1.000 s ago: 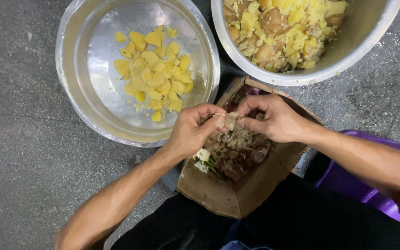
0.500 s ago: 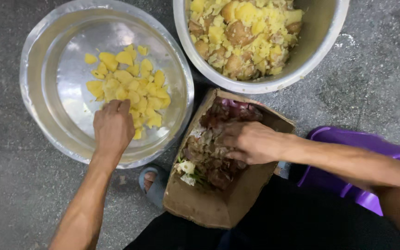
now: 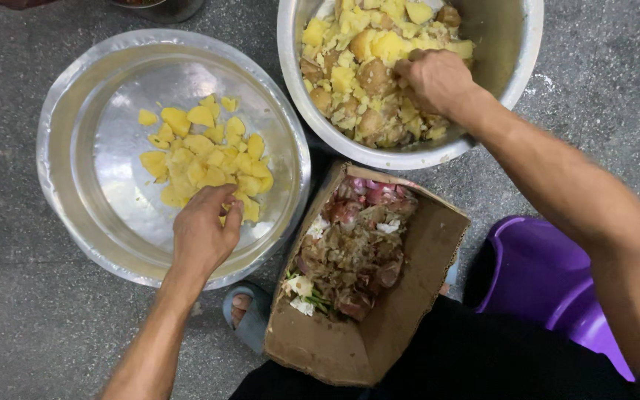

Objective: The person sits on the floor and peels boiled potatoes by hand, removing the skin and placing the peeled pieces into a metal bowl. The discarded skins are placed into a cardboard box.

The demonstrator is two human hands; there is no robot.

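Note:
My left hand (image 3: pixel 203 231) hangs over the near side of a wide steel basin (image 3: pixel 68 111), fingers curled loosely, just below a pile of peeled yellow potato pieces (image 3: pixel 201 159). My right hand (image 3: pixel 435 78) reaches into a deeper steel bowl (image 3: pixel 516 52) at the top right, its fingers dug in among unpeeled and broken boiled potatoes (image 3: pixel 357 63); what it grips is hidden. Between the bowls, in front of me, lies an open cardboard box (image 3: pixel 350 348) filled with brown peels and scraps (image 3: pixel 353 252).
A purple plastic stool (image 3: pixel 550 289) stands at the right by my leg. A foot in a grey sandal (image 3: pixel 247 315) shows under the basin's near rim. Everything rests on a grey concrete floor (image 3: pixel 16 318).
Both hands left the cardboard box. My left hand went to the basin and drew back toward its near rim. My right hand moved up from the box into the deep bowl.

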